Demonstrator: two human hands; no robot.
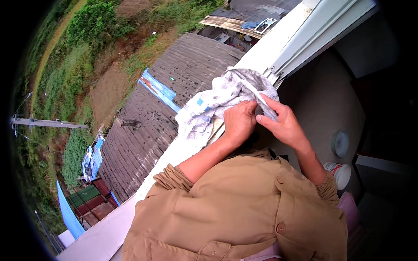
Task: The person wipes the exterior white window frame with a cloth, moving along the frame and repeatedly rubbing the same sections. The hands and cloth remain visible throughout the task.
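Note:
A white and grey terry towel [225, 91] with small blue patches lies bunched across the white window ledge [173, 155]. Part of it spreads over the ledge's outer side. My left hand [240, 120] is curled closed on the towel's near edge, its fingertips hidden. Close by on the right, my right hand [282, 122] holds a folded edge of the same cloth between thumb and fingers. Just beyond the towel, the white sliding window frame [303, 39] with its tracks runs up to the right.
Outside and below the ledge is a dark tiled roof [147, 130] with a blue sheet strip [160, 91]; greenery and a utility pole [49, 122] lie beyond. Indoors, a white bucket [341, 176] and a pale round basin [340, 143] stand at my right.

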